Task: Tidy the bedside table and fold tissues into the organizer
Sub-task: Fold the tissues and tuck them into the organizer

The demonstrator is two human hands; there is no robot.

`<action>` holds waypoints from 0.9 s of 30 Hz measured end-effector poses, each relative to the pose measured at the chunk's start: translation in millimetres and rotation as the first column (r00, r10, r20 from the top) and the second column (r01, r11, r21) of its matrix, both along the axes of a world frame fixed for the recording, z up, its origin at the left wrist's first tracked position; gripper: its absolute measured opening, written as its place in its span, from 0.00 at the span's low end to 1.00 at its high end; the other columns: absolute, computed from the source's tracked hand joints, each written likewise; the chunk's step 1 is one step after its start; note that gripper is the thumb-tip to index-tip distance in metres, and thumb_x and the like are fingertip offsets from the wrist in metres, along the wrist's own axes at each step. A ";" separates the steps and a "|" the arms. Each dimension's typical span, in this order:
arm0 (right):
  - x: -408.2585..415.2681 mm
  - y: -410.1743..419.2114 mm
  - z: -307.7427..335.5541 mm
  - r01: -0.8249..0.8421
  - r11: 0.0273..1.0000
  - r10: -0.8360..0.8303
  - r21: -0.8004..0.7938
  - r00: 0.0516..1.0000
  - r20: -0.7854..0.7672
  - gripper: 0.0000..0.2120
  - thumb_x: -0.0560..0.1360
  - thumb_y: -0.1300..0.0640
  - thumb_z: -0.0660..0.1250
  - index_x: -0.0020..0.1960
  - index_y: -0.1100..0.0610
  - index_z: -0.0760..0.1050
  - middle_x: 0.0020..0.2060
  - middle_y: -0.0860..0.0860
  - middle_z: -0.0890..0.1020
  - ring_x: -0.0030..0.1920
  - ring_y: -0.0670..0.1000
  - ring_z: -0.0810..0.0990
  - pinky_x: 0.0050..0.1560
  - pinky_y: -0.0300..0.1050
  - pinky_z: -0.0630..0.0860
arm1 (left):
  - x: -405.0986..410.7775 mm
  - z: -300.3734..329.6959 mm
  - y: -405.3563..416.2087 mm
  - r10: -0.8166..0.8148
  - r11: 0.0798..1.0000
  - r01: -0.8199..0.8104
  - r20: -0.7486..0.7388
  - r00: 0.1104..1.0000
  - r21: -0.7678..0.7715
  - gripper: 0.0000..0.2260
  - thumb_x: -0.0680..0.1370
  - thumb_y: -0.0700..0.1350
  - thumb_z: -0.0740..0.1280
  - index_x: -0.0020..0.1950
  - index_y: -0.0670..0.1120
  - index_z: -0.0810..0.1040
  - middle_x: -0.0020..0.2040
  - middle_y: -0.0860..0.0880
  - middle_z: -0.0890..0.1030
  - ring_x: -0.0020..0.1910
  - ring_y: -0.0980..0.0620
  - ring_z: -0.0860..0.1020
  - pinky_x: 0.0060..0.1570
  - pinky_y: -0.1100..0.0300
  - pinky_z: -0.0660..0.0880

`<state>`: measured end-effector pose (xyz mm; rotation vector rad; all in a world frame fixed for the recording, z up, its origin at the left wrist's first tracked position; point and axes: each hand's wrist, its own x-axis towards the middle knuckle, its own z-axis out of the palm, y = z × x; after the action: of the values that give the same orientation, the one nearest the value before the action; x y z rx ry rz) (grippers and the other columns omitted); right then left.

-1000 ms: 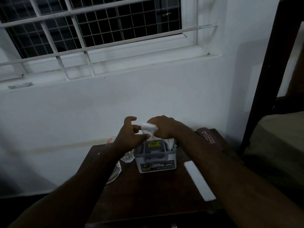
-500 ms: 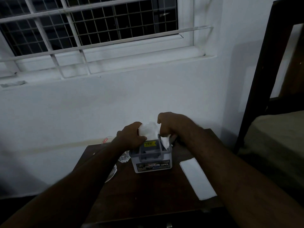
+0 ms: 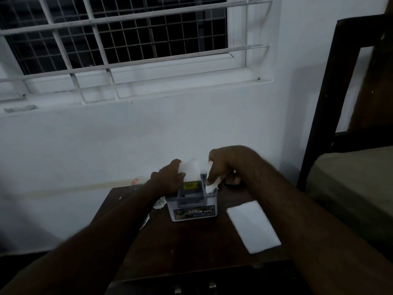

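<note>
Nearest, lower right of centre, a folded tissue [image 3: 253, 225] lies flat on my bedside table [image 3: 191, 248]. Beyond it, at centre, the organizer [image 3: 194, 206] stands upright. Above it, my left hand [image 3: 169, 177] pinches a white tissue [image 3: 191, 170]; my right hand [image 3: 223, 165] pinches another tissue [image 3: 210, 187] at its right compartment.

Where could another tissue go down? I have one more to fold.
Bare wood lies in front of the organizer, between the forearms, left of the folded tissue. Crowded: the back left corner, with wrappers and a round container.

both hands [image 3: 170, 177] [image 3: 223, 165] raised, fingers curled, pinching
</note>
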<state>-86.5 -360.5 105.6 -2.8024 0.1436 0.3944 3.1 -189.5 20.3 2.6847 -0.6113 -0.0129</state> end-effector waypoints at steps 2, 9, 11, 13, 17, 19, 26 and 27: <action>-5.2 -19.8 7.8 0.051 0.998 -0.053 0.045 0.998 0.027 0.30 0.73 0.48 0.72 0.68 0.61 0.68 0.55 0.54 0.76 0.46 0.57 0.84 0.43 0.53 0.82 | -7.6 3.0 -1.2 0.054 0.996 -0.050 0.061 0.997 -0.070 0.25 0.80 0.50 0.62 0.74 0.46 0.59 0.71 0.41 0.69 0.68 0.39 0.69 0.68 0.41 0.64; -41.0 -112.8 -50.9 -0.032 0.999 0.033 -0.022 0.997 0.068 0.12 0.72 0.64 0.69 0.55 0.56 0.81 0.52 0.54 0.83 0.48 0.53 0.82 0.44 0.40 0.79 | -96.8 6.9 -34.0 -0.324 0.821 0.536 0.615 0.719 -0.195 0.07 0.76 0.45 0.64 0.51 0.47 0.78 0.48 0.49 0.80 0.49 0.49 0.77 0.48 0.51 0.75; -54.3 -123.2 -88.2 -0.098 0.995 0.096 0.023 0.991 0.091 0.10 0.73 0.64 0.70 0.54 0.57 0.82 0.55 0.54 0.82 0.56 0.54 0.80 0.58 0.48 0.76 | -114.7 -11.4 -53.8 -0.538 0.765 0.638 0.458 0.708 -0.086 0.07 0.76 0.43 0.64 0.51 0.45 0.79 0.49 0.48 0.79 0.50 0.50 0.76 0.51 0.52 0.74; -60.8 -128.0 -116.4 -0.133 0.991 0.127 0.023 0.976 0.177 0.11 0.75 0.61 0.69 0.56 0.54 0.80 0.58 0.50 0.81 0.58 0.49 0.77 0.63 0.49 0.73 | -119.4 -36.2 -74.6 -0.589 0.786 0.618 0.274 0.760 -0.024 0.12 0.77 0.42 0.65 0.60 0.44 0.77 0.59 0.46 0.77 0.61 0.49 0.73 0.62 0.56 0.69; -60.0 -122.4 -140.7 -0.161 0.986 0.164 -0.039 0.981 0.104 0.22 0.78 0.58 0.61 0.72 0.48 0.67 0.72 0.49 0.69 0.70 0.52 0.68 0.70 0.50 0.66 | -112.3 -69.3 -106.4 -0.423 0.905 0.421 0.025 0.906 0.060 0.21 0.78 0.41 0.64 0.70 0.42 0.66 0.69 0.42 0.71 0.67 0.44 0.69 0.66 0.52 0.67; -58.2 -120.2 -142.3 -0.162 0.986 0.165 -0.034 0.983 0.082 0.26 0.78 0.61 0.60 0.74 0.46 0.63 0.73 0.51 0.67 0.71 0.53 0.67 0.70 0.48 0.67 | -106.9 -78.4 -115.3 -0.361 0.929 0.360 -0.007 0.933 0.083 0.19 0.79 0.40 0.63 0.69 0.41 0.67 0.67 0.40 0.72 0.66 0.43 0.71 0.65 0.51 0.69; -69.6 -121.8 -131.2 -0.160 0.980 0.172 -0.118 0.980 0.101 0.19 0.75 0.56 0.66 0.66 0.55 0.72 0.62 0.53 0.76 0.59 0.53 0.75 0.58 0.46 0.74 | -95.1 -85.3 -121.9 -0.286 0.952 0.281 0.018 0.958 0.122 0.18 0.77 0.45 0.66 0.66 0.43 0.71 0.66 0.43 0.73 0.66 0.45 0.71 0.63 0.54 0.69; -71.5 -123.2 -130.8 -0.163 0.979 0.175 -0.119 0.979 0.103 0.17 0.74 0.56 0.66 0.63 0.56 0.75 0.60 0.53 0.78 0.57 0.52 0.76 0.56 0.46 0.75 | -94.6 -84.7 -122.0 -0.301 0.946 0.297 0.018 0.953 0.127 0.18 0.77 0.44 0.66 0.66 0.43 0.71 0.67 0.43 0.73 0.66 0.45 0.70 0.64 0.55 0.67</action>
<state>-158.0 -483.7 -25.2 -2.9473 -0.1030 0.2727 -91.5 -311.5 -64.4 2.6861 -1.0573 -0.0856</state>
